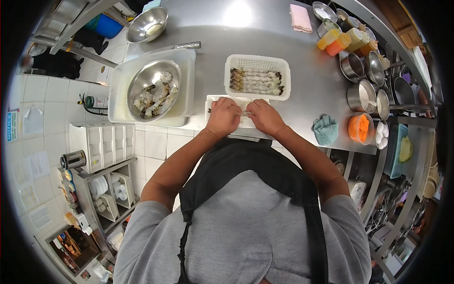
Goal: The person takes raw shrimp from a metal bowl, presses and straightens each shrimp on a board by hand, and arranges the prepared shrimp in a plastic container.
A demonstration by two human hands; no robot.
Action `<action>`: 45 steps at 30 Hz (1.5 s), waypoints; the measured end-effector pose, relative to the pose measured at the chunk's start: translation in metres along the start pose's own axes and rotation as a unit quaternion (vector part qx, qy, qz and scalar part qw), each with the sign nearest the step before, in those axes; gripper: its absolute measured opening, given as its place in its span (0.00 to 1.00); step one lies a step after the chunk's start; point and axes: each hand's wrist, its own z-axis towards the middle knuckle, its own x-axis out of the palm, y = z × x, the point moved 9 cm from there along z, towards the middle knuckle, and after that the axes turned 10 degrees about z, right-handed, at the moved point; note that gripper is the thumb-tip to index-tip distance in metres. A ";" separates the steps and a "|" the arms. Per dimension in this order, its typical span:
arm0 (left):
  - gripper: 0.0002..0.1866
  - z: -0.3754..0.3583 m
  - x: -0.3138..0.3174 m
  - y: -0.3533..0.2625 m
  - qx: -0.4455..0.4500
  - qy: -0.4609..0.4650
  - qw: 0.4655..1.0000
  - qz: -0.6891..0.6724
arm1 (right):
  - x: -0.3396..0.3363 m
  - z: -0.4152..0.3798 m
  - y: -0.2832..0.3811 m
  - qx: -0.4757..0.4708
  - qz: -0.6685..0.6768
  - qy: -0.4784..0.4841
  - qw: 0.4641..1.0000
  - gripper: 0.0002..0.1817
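Observation:
Both my hands are over a white cutting board (pixel 208 102) at the table's near edge. A peeled shrimp (pixel 244 113) stretches between them, partly covered by my fingers. My left hand (pixel 224 116) is closed on one end of it, and my right hand (pixel 266 117) pinches the other end. Just beyond the board stands a white perforated basket (pixel 257 60) with several straightened shrimp (pixel 257 81) laid side by side. To the left, a metal bowl (pixel 135 78) holding a heap of shrimp (pixel 158 97) sits in a translucent plastic tub (pixel 187 94).
A teal cloth (pixel 325 129) and a container of orange pieces (pixel 360 128) lie to the right. Farther back are sauce bottles (pixel 338 45), metal pots (pixel 362 96) and a pink cloth (pixel 301 19). Another metal bowl (pixel 147 24) stands at the far left, near a knife-like metal handle (pixel 188 45).

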 end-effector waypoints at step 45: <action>0.07 -0.035 -0.017 0.055 -0.066 0.012 0.976 0.209 | 0.002 0.003 -0.002 -0.008 -0.027 0.033 0.999 0.10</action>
